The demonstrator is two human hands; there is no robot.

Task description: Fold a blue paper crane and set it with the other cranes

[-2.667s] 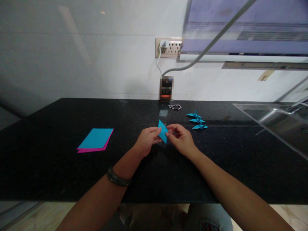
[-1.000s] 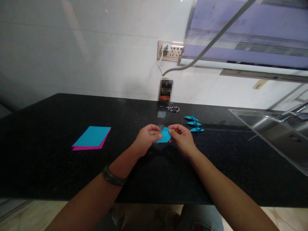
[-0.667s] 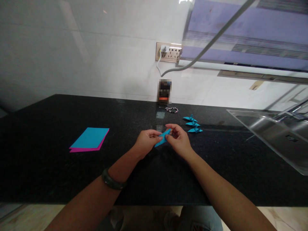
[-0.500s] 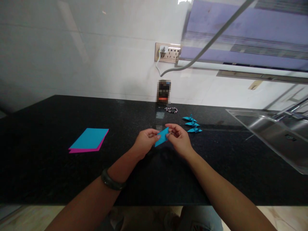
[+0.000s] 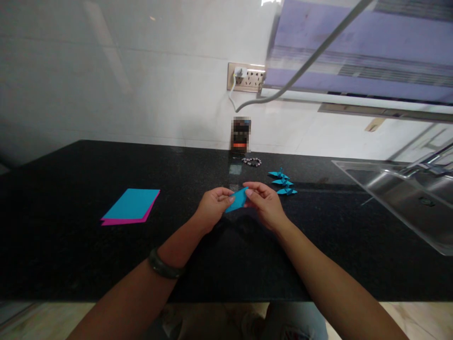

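A small folded piece of blue paper [image 5: 237, 199] is pinched between my two hands just above the black countertop [image 5: 71, 255]. My left hand [image 5: 212, 209] grips its left end, and my right hand [image 5: 266, 204] holds its right end with thumb and fingers. A dark band sits on my left wrist. Three finished blue paper cranes [image 5: 282, 182] stand in a row just beyond my right hand.
A stack of flat blue and pink paper sheets [image 5: 131, 207] lies to the left. A bead bracelet [image 5: 251, 161] and a small blurred object [image 5: 240, 134] sit by the wall under a socket [image 5: 247, 77] with a white cable. A steel sink [image 5: 403, 193] is at the right.
The blue paper, upright between my fingers earlier, has been turned and tilted to lie lower and flatter between both hands. The view shifted slightly; the other things stayed put.
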